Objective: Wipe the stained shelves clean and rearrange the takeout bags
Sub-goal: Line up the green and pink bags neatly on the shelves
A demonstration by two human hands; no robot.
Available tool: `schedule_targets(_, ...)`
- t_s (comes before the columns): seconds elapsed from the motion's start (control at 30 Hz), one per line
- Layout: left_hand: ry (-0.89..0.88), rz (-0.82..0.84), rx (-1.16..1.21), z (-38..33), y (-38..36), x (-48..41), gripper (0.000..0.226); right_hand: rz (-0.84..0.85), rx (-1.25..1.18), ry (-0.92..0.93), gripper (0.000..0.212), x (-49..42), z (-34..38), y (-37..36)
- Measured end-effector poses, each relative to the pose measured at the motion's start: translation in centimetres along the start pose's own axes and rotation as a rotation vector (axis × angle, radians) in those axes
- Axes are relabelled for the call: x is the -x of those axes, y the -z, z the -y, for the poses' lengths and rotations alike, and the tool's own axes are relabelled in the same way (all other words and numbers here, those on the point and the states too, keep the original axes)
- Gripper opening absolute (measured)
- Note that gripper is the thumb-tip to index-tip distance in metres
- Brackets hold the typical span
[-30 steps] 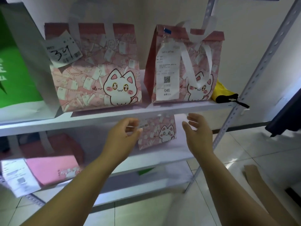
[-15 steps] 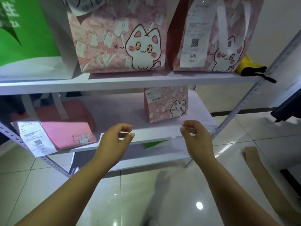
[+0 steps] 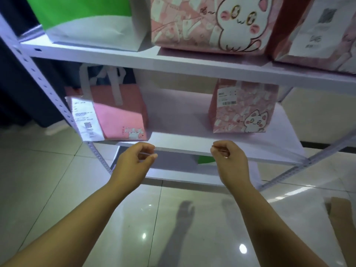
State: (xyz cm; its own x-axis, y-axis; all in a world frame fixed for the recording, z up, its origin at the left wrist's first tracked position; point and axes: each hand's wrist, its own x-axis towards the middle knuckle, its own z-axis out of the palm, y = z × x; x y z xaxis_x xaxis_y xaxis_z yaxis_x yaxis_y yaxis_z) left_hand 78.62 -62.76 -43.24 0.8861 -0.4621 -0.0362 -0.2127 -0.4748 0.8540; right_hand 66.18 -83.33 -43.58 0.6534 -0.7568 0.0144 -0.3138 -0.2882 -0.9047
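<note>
A white middle shelf [image 3: 181, 120] carries a plain pink bag [image 3: 119, 112] with a long receipt on the left and a small pink cat bag [image 3: 244, 108] on the right. The upper shelf [image 3: 173, 60] bears a green and white bag [image 3: 92, 20], a large pink cat bag [image 3: 210, 24] and another pink bag [image 3: 316, 29] with a label. My left hand [image 3: 134, 164] and my right hand [image 3: 229, 160] hover just in front of the middle shelf's front edge. Both have loosely curled fingers and hold nothing.
A perforated metal upright [image 3: 48, 87] stands at the left and another [image 3: 308, 162] at the right. A lower shelf [image 3: 183, 176] holds something green [image 3: 206, 159], mostly hidden. Glossy floor tiles [image 3: 154, 228] lie below. A brown cardboard piece [image 3: 342, 220] lies at the right.
The view has dropped and come closer to the middle shelf. Both hands have lowered from the upper shelf's edge to the middle shelf's edge, and their fingers have curled in more.
</note>
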Motion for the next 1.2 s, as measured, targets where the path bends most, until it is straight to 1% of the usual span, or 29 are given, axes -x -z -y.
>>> schedule_targets(0.2,0.074,-0.112,0.005,3.8,2.0,1.0,0.011,0.135,-0.03,0.05,0.008,-0.5,0.0,-4.3)
schedule_targets(0.47,0.109,-0.218,0.03,8.3,4.2,-1.3,0.011,0.221,-0.011,0.191,0.009,-2.7,0.2,-10.5)
schedule_targets(0.57,0.067,-0.268,0.013,9.9,5.0,-3.1,0.013,0.242,0.009,0.242,0.011,-4.1,-0.4,-13.3)
schedule_targets(0.73,-0.026,-0.375,-0.018,13.6,5.6,-6.3,0.011,0.253,-0.047,0.34,0.01,-6.5,-2.4,-18.2)
schedule_targets(0.83,-0.073,-0.442,-0.038,16.3,5.5,-7.7,0.011,0.246,-0.062,0.414,0.014,-7.7,-3.8,-21.0)
schedule_targets(1.03,-0.168,-0.57,-0.02,22.0,4.4,-10.1,0.016,0.171,-0.111,0.543,0.02,-9.2,-7.1,-24.9)
schedule_targets(1.13,-0.223,-0.623,0.008,24.5,3.5,-11.0,0.022,0.128,-0.16,0.565,0.017,-9.7,-8.6,-26.3)
schedule_targets(1.2,-0.253,-0.668,-0.008,26.0,3.2,-11.6,0.025,0.099,-0.16,0.592,0.02,-10.0,-9.5,-27.2)
